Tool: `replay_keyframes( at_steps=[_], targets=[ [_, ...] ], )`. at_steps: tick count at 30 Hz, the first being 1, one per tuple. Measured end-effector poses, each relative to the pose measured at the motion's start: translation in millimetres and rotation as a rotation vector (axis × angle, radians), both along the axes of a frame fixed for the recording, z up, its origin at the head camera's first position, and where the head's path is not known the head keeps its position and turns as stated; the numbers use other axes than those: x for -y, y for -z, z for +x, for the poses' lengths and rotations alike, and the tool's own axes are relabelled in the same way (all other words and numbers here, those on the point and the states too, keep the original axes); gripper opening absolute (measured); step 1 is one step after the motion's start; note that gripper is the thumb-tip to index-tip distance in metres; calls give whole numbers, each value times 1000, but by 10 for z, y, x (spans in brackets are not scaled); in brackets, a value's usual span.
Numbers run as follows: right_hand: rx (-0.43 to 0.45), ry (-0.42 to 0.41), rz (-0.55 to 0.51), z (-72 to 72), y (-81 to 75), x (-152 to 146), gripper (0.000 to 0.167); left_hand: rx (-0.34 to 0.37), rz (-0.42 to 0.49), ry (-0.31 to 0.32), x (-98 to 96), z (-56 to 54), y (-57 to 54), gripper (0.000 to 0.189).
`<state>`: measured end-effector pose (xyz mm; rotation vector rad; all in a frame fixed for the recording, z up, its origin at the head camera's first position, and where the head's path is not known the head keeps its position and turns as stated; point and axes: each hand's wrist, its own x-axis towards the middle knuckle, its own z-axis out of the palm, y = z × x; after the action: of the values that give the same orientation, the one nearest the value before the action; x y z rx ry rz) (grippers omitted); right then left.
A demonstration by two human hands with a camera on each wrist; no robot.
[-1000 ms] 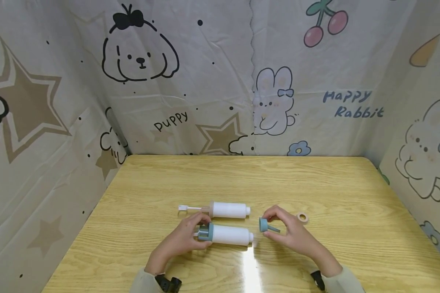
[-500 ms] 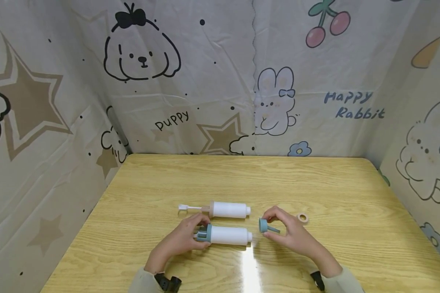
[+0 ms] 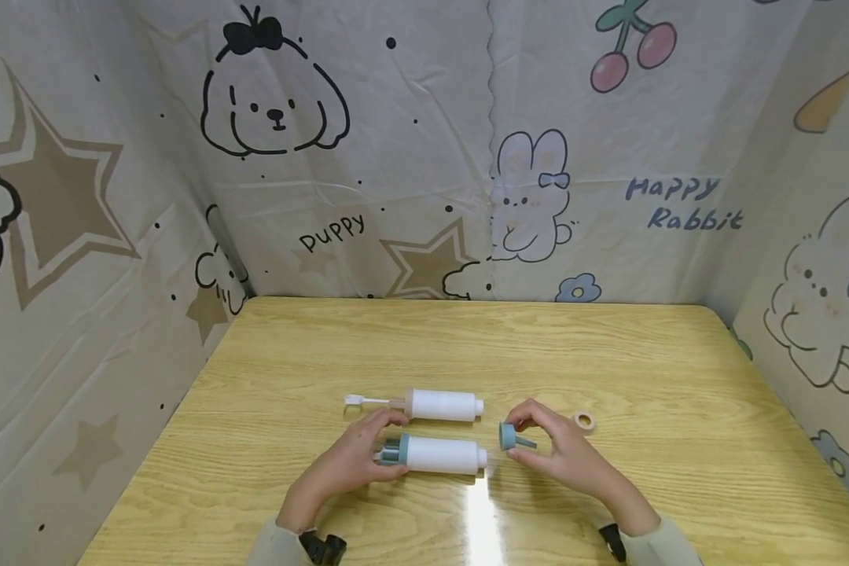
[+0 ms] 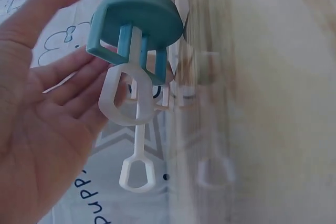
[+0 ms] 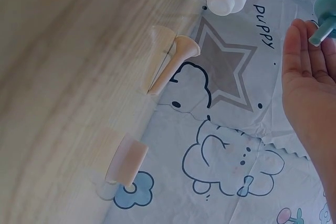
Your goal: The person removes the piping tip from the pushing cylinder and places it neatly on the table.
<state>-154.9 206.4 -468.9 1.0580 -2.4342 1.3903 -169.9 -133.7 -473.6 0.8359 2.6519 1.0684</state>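
A white syringe-like tube [image 3: 442, 455] with a teal collar [image 4: 142, 17] and a white looped plunger handle [image 4: 126, 95] lies on the table. My left hand [image 3: 354, 452] is around the collar end, thumb and fingers spread and apart from the collar in the left wrist view. My right hand [image 3: 562, 452] pinches a teal nozzle cap [image 3: 507, 436] between thumb and fingertips, its wide mouth facing the tube's tip. The cap sits a short gap right of that tip. In the right wrist view the cap [image 5: 325, 14] is partly cut off by the frame edge.
A second white tube [image 3: 442, 405] with a peach collar lies just behind the first, its plunger pulled out to the left. A peach ring [image 3: 584, 422] and a peach funnel-shaped nozzle [image 5: 178, 59] lie on the table [image 3: 325, 338]. Printed cloth walls surround it.
My left fingers have loosened from the teal collar and lifted a little away. The tube has shifted slightly left. My right hand stays in place, the cap tilting slightly.
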Motion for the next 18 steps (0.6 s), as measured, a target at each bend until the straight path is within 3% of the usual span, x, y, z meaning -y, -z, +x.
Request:
replay_keyframes(
  at_steps=[3, 10, 14, 18],
  targets=[
    [6, 4, 5, -1, -6, 1, 32, -68, 44, -23, -28, 22, -30, 59],
    [8, 15, 8, -1, 7, 18, 32, -398, 203, -33, -161, 26, -31, 55],
    [2, -17, -22, -7, 6, 62, 32, -501, 280, 17, -246, 2, 10, 55],
    [9, -35, -47, -13, -1, 119, 30, -543, 296, 59, -341, 6, 23, 52]
  ],
)
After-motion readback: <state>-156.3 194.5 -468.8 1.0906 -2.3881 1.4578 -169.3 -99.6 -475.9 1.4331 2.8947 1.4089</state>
